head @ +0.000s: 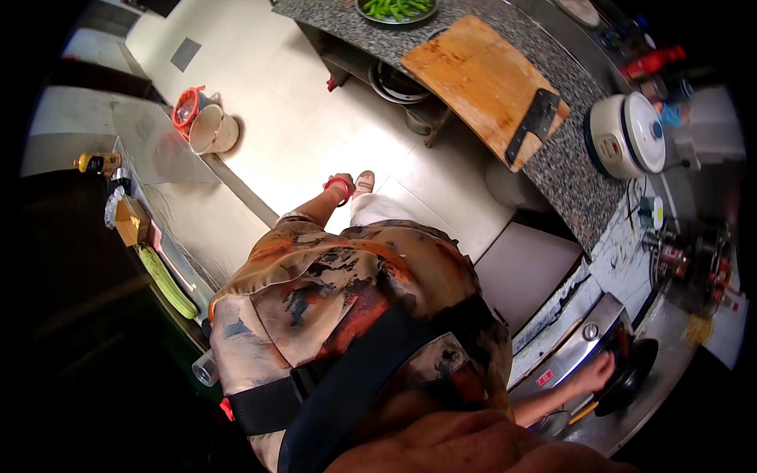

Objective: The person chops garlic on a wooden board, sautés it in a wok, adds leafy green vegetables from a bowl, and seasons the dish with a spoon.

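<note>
My left hand (346,182) hangs in front of my body above the tiled floor, with a red bangle (338,193) at the wrist. Its fingers look loosely curled, and nothing is seen in it. On the right, my right hand (596,372) is curled at the near side of a black pan (633,369) on a steel gas stove (568,349). Whether it grips a handle there is hard to see. A stove knob (591,331) lies just beyond this hand. Beside the pan a yellow handle (584,412) sticks out.
A granite counter (568,195) carries a wooden board (473,83), a cleaver (535,121), a plate of green vegetables (397,9) and a white cooker (618,136). Buckets (213,130) stand on the floor. A long green gourd (168,284) rests on a ledge at left.
</note>
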`<action>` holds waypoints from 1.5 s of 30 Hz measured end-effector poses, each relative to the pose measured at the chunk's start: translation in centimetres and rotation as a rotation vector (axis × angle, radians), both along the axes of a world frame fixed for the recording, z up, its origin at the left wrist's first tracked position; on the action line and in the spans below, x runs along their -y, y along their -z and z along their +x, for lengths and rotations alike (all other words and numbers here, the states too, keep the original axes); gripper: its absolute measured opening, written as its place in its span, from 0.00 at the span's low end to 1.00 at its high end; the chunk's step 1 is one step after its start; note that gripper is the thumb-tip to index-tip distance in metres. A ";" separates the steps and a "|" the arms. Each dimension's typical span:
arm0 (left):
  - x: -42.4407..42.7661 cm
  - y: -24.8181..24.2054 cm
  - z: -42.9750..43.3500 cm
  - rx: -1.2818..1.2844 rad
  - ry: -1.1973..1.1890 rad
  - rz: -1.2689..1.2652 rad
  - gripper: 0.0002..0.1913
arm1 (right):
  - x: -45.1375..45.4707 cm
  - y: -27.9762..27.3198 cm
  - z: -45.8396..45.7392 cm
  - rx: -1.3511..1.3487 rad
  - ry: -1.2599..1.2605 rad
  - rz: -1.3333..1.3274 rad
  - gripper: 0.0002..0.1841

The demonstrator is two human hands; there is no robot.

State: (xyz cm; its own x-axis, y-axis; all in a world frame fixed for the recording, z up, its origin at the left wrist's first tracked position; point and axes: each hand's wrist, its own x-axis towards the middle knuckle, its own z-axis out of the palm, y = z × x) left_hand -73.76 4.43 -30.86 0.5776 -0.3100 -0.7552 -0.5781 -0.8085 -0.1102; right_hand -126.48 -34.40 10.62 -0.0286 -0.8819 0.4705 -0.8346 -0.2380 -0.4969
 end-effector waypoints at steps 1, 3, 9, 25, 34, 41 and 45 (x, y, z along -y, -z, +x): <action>-0.6 -2.1 1.0 -0.104 -0.312 -0.162 0.12 | 1.3 2.6 2.3 0.110 -0.055 0.132 0.14; 0.4 -4.8 4.0 -0.487 -1.049 -0.487 0.11 | 0.8 7.2 8.5 0.197 -0.160 0.358 0.12; 4.5 4.0 13.3 -0.667 -0.895 -1.047 0.11 | -8.9 15.2 25.0 -0.237 -0.481 0.768 0.07; 22.4 15.6 26.9 0.068 -0.073 -0.583 0.14 | -21.8 18.4 23.8 -0.409 -0.139 1.281 0.10; 21.4 15.1 27.1 -0.499 -1.375 -1.137 0.17 | -21.4 20.4 25.2 -0.454 -0.256 1.342 0.14; 16.9 8.5 28.6 -0.618 -1.429 -1.245 0.21 | -21.2 21.2 26.5 -0.389 -0.352 1.336 0.12; 12.8 3.0 27.4 -0.627 -1.461 -1.235 0.16 | -21.1 21.3 28.0 -0.302 -0.380 1.300 0.10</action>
